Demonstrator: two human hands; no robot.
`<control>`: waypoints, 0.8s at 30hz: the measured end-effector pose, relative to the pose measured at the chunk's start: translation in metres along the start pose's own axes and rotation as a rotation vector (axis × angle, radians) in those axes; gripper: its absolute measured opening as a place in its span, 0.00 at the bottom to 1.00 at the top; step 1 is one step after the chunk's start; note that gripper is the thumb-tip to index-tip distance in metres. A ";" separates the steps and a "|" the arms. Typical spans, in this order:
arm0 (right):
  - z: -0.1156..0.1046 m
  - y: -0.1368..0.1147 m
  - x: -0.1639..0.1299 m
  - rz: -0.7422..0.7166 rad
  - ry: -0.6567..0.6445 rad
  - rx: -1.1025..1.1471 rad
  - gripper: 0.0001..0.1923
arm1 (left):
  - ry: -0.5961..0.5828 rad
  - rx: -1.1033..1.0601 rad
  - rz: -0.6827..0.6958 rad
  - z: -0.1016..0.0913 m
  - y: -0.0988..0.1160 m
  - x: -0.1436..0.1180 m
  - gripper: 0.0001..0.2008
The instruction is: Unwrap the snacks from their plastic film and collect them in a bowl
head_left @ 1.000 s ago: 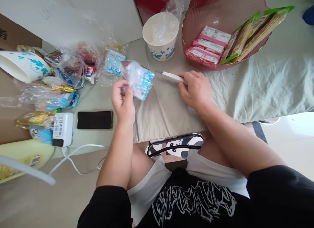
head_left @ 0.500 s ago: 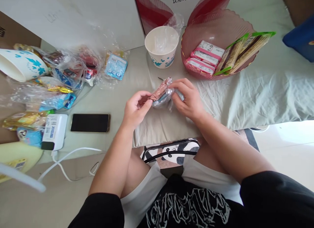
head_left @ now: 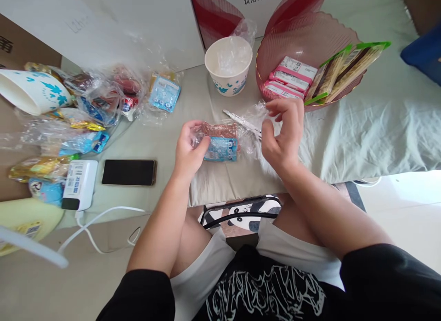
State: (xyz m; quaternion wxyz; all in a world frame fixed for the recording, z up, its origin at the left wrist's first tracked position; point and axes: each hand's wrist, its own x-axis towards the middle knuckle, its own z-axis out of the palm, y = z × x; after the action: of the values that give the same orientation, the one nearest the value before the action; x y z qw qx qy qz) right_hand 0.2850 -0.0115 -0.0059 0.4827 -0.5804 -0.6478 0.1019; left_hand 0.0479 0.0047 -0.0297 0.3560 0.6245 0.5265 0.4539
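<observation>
My left hand (head_left: 191, 151) is closed on a snack packet (head_left: 222, 148) with a blue printed label and reddish-brown contents under clear wrap. The thumb presses on its left end. To the right, my right hand (head_left: 284, 132) hovers with thumb and fingers apart, holding nothing that I can see. Crumpled clear film (head_left: 253, 144) lies between the packet and my right hand. A thin silvery metal tool (head_left: 241, 122) rests on the cloth there; its right end is hidden by film and hand, so its kind is unclear.
A leaf-patterned paper cup (head_left: 229, 79) with clear film inside stands behind my hands. Beside it a pink bowl (head_left: 272, 49) holds pink-white packets and green-edged packs. Left are wrapped snacks (head_left: 99, 100), a tipped paper cup (head_left: 34, 88), a phone (head_left: 129, 172) and a white cabled device (head_left: 81, 183).
My right hand has let go of the packet and moved right. The packet now lies flatter, its blue label facing up, still in my left hand. More of the metal tool shows.
</observation>
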 end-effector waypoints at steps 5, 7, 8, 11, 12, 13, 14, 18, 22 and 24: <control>-0.005 -0.020 -0.009 -0.305 -0.229 0.008 0.13 | 0.021 -0.030 -0.080 -0.004 -0.004 0.002 0.24; -0.002 -0.020 -0.010 -0.309 -0.304 -0.011 0.13 | -0.033 -0.041 -0.059 -0.003 -0.005 0.002 0.30; -0.001 -0.019 -0.009 -0.276 -0.323 -0.039 0.13 | -0.076 -0.041 -0.036 -0.002 -0.005 0.001 0.34; 0.001 -0.014 -0.007 -0.167 -0.355 -0.115 0.12 | -0.232 -0.013 0.041 0.002 -0.004 -0.001 0.49; 0.001 -0.012 -0.006 -0.153 -0.365 -0.122 0.12 | -0.265 0.008 0.057 0.003 -0.003 -0.001 0.52; 0.001 -0.011 -0.006 -0.148 -0.374 -0.123 0.12 | -0.280 0.032 0.064 0.004 -0.001 -0.002 0.52; 0.002 -0.010 -0.006 -0.147 -0.381 -0.121 0.11 | -0.282 0.053 0.067 0.004 0.000 -0.003 0.50; 0.004 -0.011 -0.007 -0.132 -0.384 -0.114 0.12 | -0.278 0.105 0.100 0.006 0.009 -0.007 0.39; 0.006 -0.011 -0.008 -0.124 -0.380 -0.099 0.12 | -0.243 0.144 0.156 0.007 0.015 -0.009 0.33; 0.007 -0.011 -0.007 -0.114 -0.364 -0.097 0.11 | -0.199 0.127 0.150 0.006 0.015 -0.007 0.33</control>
State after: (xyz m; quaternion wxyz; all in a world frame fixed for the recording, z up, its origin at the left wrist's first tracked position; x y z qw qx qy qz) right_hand 0.2717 -0.0179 -0.0060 0.3342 -0.5374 -0.7603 0.1466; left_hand 0.0585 -0.0053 -0.0195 0.3313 0.7254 0.4680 0.3807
